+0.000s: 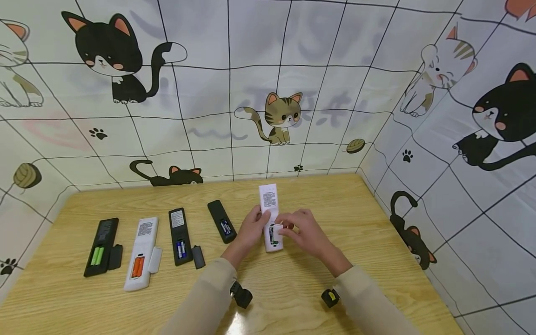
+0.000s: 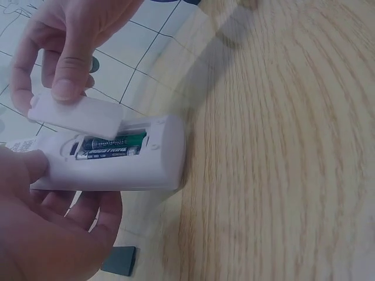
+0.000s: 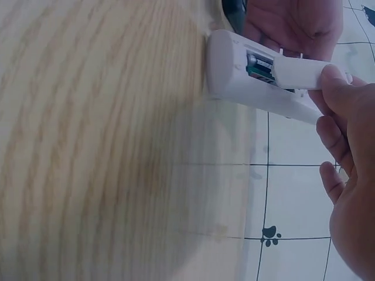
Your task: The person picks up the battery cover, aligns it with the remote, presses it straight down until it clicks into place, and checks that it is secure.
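A white remote control (image 1: 269, 197), back side up, is gripped along its side by my left hand (image 1: 251, 228). Its battery compartment is uncovered, with two batteries (image 2: 111, 146) lying in it, one green and one dark and silver. Between thumb and fingers, my right hand (image 1: 303, 230) pinches the white battery cover (image 2: 76, 114). In the left wrist view the cover hangs tilted just over the compartment, hiding part of it. From the right wrist view, the cover (image 3: 299, 73) overlaps the compartment's far part; whether it touches the remote I cannot tell.
Left of my hands lie a black remote (image 1: 217, 214) with blue batteries, another black remote (image 1: 177, 228) beside its cover (image 1: 198, 257), a white remote (image 1: 144, 232) with orange batteries and its cover (image 1: 155, 259), and a black remote (image 1: 106, 232) with green batteries. Cat-print sheeting (image 1: 209, 93) surrounds the wooden table (image 1: 335, 200).
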